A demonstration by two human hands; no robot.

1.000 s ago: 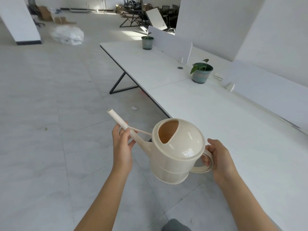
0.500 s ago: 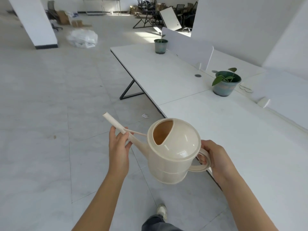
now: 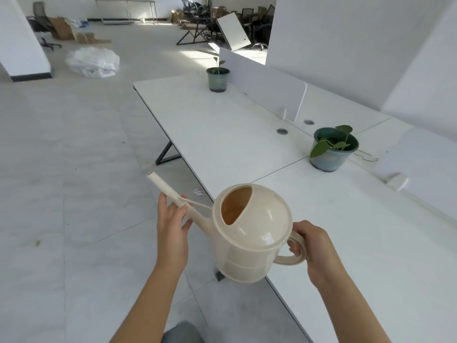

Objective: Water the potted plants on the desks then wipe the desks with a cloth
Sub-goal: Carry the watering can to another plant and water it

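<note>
Spout direction decides the coming move. The watering can (image 3: 249, 233) hangs in the air over the near edge of the bench (image 3: 222, 134). Its long axis runs from the handle (image 3: 294, 251) on its right to the spout (image 3: 170, 191) on its left. The spout tip therefore points away from the bench, out over the floor (image 3: 74, 169).

The right hand (image 3: 314, 251) is curled round the handle, with fingers through the loop. The left hand (image 3: 171, 226) steadies the spout partway along, lightly pinching the tube between thumb and fingers. The can sits roughly upright, so pouring has probably not begun.

The near potted plant (image 3: 332, 151) stands ahead and to the right of the can, on its handle side and well apart from it. The far potted plant (image 3: 217, 79) stands well beyond the can, almost straight ahead along the bench.

Of the two hands, the right is nearer the near plant, while the left is on the opposite side of the can from it. To water that pot, the can would likely have to swing so the spout comes round rightward over the bench before tipping. No cloth is in view.
</note>
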